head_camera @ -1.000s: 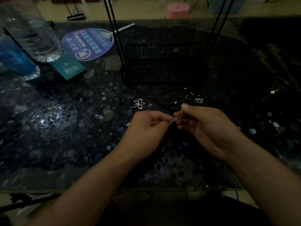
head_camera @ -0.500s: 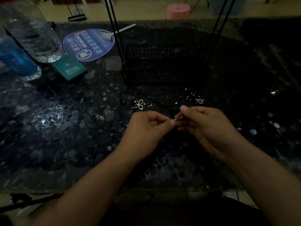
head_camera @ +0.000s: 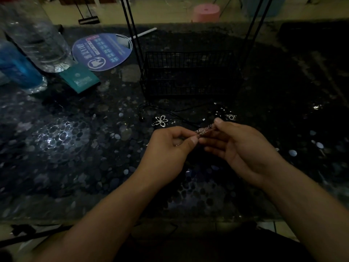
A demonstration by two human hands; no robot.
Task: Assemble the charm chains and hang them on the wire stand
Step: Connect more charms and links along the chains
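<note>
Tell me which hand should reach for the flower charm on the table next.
Left. The left hand sits just below the flower charm, while the right hand lies farther off and pinches the longer stretch of the chain; both hands hold it now.

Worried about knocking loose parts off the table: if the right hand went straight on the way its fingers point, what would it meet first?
The right hand points left toward the left hand, so it would most likely meet those fingertips first; both already pinch the same small chain.
</note>
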